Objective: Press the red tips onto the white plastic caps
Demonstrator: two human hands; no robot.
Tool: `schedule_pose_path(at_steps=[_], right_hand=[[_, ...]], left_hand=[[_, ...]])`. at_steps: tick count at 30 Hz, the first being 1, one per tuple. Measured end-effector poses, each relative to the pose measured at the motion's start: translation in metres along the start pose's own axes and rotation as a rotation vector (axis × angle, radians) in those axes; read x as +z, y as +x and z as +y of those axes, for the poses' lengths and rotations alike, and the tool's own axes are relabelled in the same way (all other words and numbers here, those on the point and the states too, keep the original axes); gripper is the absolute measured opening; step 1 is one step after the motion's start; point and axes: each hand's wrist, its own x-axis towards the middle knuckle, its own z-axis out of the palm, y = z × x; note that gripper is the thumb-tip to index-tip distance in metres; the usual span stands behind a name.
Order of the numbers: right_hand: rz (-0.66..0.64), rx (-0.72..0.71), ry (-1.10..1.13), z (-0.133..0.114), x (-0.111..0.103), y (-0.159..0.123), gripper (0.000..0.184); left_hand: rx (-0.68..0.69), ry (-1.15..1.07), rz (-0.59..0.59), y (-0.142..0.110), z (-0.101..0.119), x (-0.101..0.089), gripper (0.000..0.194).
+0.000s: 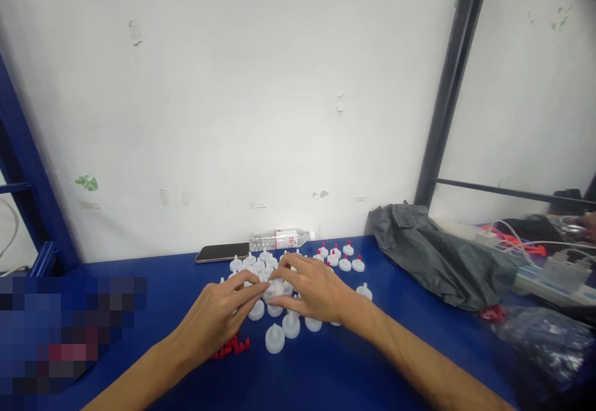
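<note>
Bench here is blue, with a crumpled dark bag on the right and a plastic bottle lying along the back. Right hand has thumb and fingers curled round one white cap amid the bunch; left hand has its fingertips right up against it, though I can't tell if they're gripping anything. Progress-wise, looks like early days: a few finished caps at the back right wear red tips, but most others are bare. Loose red tips sit just beside the left hand.
</note>
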Motion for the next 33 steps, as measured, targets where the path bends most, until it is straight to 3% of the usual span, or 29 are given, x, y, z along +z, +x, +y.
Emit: schedule_pose_path(at_steps=[8, 16, 23, 28, 33], right_hand=[[0.131, 0.015, 0.121, -0.004, 0.004, -0.001, 0.041], [0.217, -0.011, 0.198, -0.008, 0.011, -0.004, 0.041], [0.215, -0.024, 0.162, -0.012, 0.010, -0.004, 0.039], [0.153, -0.037, 0.075, -0.014, 0.002, 0.006, 0.024], [0.125, 0.100, -0.022, 0.007, -0.017, 0.007, 0.015]], left_hand=[[-0.013, 0.044, 0.128, 0.004, 0.003, -0.004, 0.029], [-0.013, 0.004, 0.098, 0.003, 0.011, -0.003, 0.028], [-0.058, -0.065, 0.043, 0.007, 0.017, -0.010, 0.034], [-0.118, -0.054, -0.033, 0.011, 0.012, -0.016, 0.031], [-0.264, 0.016, -0.111, 0.013, -0.009, -0.030, 0.037]])
